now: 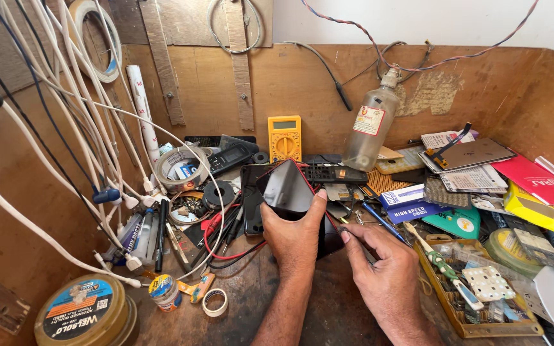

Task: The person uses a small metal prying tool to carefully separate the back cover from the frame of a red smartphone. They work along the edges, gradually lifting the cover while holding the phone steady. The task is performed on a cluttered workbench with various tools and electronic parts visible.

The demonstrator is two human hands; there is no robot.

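Observation:
My left hand [296,234] grips a black phone-shaped device [290,189] by its lower edge and holds it tilted above the wooden bench [328,301]. My right hand [383,269] rests just right of it, its forefinger tip touching the device's lower right side; a thin tool may be pinched in its fingers, but I cannot tell. Another dark flat device [250,202] lies on the bench behind the held one. Red and black probe leads [222,247] trail left of my left hand.
A yellow multimeter [285,138] leans on the back wall beside a clear bottle [368,131]. White cables [84,147] hang at left over tape rolls [177,168]. A round tin [84,311] sits front left. An open tray of parts [476,291] and papers crowd the right.

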